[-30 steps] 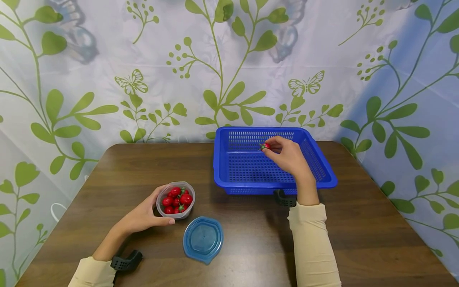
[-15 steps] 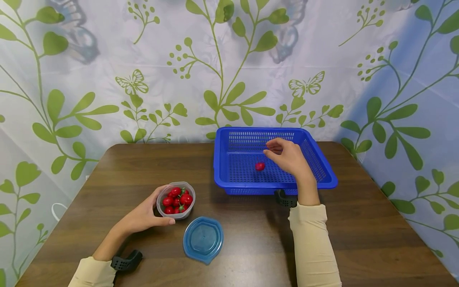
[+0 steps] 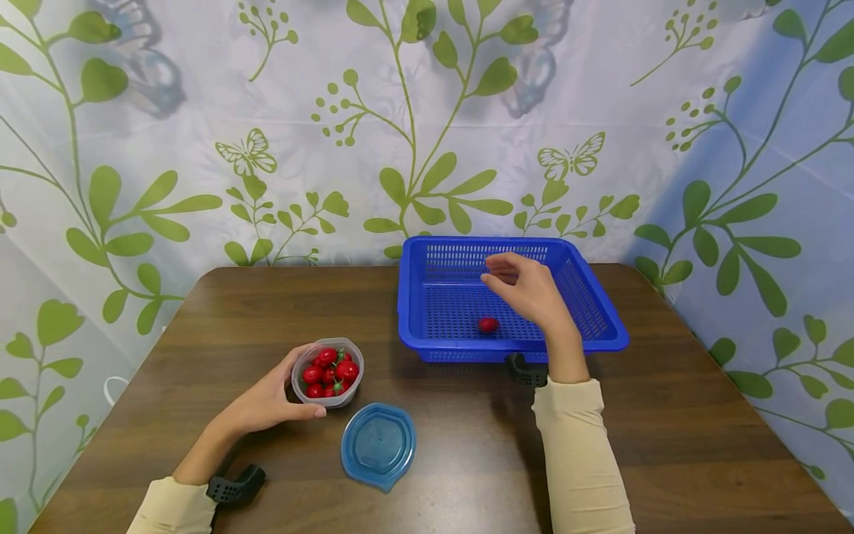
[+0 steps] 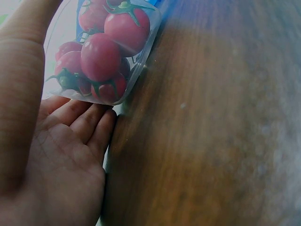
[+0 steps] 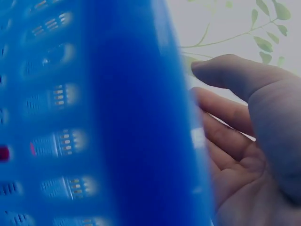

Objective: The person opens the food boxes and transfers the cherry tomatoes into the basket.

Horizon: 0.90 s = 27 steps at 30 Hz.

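Observation:
In the head view, a clear plastic tub (image 3: pixel 348 397) of red cherry tomatoes (image 3: pixel 328 372) stands on the table. My left hand (image 3: pixel 270 400) rests around its left side, fingers along the wall and thumb at the front. The left wrist view shows those fingers (image 4: pixel 75 113) nearly straight, touching the tub (image 4: pixel 51 70), apart from the palm. My right hand (image 3: pixel 523 289) hovers over the blue slotted basket (image 3: pixel 520 345), thumb and fingers apart with nothing between them. A single cherry tomato (image 3: pixel 488 325) lies on the basket's floor, near its front wall.
A blue translucent lid (image 3: pixel 378 445) lies on the table (image 3: pixel 460 460) just right of the tub and nearer me. The basket stands near the table's back edge. Behind the table hangs a leaf-patterned curtain (image 3: pixel 300 59).
My right hand has let go of a cherry tomato, which dropped into the basket and rolled toward its front. That hand has shifted slightly left. The left hand and tub stay still.

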Each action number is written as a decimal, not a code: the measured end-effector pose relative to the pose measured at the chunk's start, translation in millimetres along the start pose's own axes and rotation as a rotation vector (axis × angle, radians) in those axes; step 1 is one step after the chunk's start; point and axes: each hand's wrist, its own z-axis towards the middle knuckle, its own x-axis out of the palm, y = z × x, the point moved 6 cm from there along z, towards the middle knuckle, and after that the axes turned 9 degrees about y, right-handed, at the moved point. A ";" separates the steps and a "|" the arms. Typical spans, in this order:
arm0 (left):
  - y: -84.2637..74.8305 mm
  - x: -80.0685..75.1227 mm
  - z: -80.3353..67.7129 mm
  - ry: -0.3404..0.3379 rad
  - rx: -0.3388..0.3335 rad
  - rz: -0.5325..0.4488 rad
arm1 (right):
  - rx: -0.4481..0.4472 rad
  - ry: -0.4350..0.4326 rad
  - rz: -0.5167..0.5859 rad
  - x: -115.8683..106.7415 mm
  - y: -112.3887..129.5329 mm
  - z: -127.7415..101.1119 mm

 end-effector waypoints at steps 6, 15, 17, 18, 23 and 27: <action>-0.8 0.3 -0.4 0.002 -0.003 0.003 | -0.063 -0.032 0.017 4.9 10.4 2.8; -0.2 -0.7 -0.5 -0.004 -0.010 0.032 | -0.139 -0.025 0.082 18.2 29.8 6.2; 0.1 -1.2 -0.4 -0.004 -0.010 0.031 | -0.152 -0.022 0.093 22.0 33.6 7.1; 0.4 -1.3 -0.3 -0.004 -0.010 0.031 | -0.160 -0.019 0.100 24.2 35.4 7.7; 0.7 -1.2 0.0 -0.005 -0.008 0.036 | -0.197 0.009 0.131 36.6 45.0 10.1; 0.8 -0.7 -0.2 -0.003 -0.008 0.029 | -0.214 0.039 0.134 47.8 52.8 11.6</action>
